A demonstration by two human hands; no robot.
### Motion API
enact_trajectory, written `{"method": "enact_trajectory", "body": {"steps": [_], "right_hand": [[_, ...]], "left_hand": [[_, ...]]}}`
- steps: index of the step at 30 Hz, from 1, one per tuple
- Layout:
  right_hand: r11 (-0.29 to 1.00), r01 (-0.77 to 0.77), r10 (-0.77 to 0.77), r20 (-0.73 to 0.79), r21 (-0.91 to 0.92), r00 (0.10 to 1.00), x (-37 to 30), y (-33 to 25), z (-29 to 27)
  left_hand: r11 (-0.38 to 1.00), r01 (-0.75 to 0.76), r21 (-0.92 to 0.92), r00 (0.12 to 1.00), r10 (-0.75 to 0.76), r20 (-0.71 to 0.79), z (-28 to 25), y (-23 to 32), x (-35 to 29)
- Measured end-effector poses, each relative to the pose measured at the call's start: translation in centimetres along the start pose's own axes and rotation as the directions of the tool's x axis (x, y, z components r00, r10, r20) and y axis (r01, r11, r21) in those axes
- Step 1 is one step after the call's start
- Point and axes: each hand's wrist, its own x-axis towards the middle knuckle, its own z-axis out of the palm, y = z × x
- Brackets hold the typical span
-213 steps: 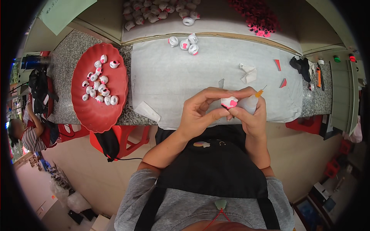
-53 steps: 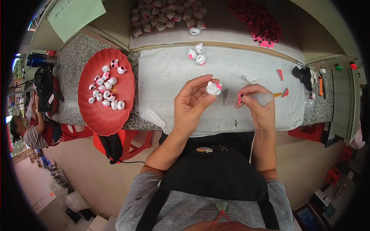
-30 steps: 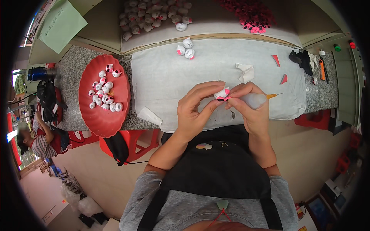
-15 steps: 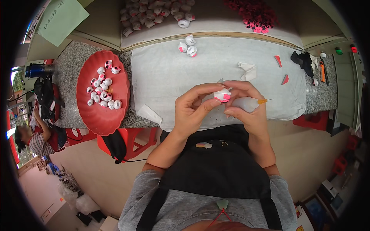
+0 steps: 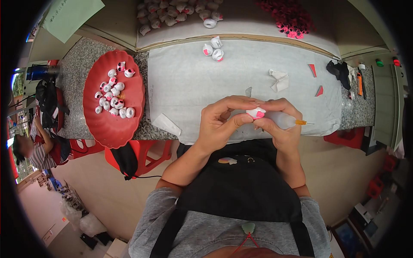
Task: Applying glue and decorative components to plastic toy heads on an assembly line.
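White-and-pink bead (image 5: 257, 113) sits between the two hands, just over the near edge of the white sheet (image 5: 185, 86) on the worktop (image 5: 71, 92). Progress, my read: mid-piece, this one not set down. Beads in the red tray (image 5: 109, 129), some visibly with black-and-pink bits, look like the done lot. Left, probably: three loose beads (image 5: 217, 54) at the far side of the sheet, plus the shelf heap (image 5: 170, 15), with a dark pink pile (image 5: 296, 23) of small parts beside it. Can't tell if the held piece has its black bit fully on; fingers hide part of it.

Pose: both elbows bent, forearms angled inward, fingertips meeting. Left hand (image 5: 216, 127) pinches the bead, thumb below, fingers arched over. Right hand (image 5: 285, 132) is curled around a clear bottle (image 5: 282, 120), orange needle tip pointing right, away from the bead; its thumb and fingertips appear to touch the bead's right side.
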Motion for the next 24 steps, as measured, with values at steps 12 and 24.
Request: {"method": "enact_trajectory", "body": {"steps": [12,24], "right_hand": [[0.992,-0.128,0.128,-0.027,0.000,0.991,0.3,-0.2,-0.3],[0.982,-0.166,0.167,-0.002,0.089,0.986,0.5,0.3,-0.6]], "left_hand": [[0.997,0.071,0.020,0.989,-0.068,-0.130,1.3,-0.1,-0.1],[0.992,0.123,-0.030,0.981,-0.126,-0.145,1.3,0.0,0.0]]}}
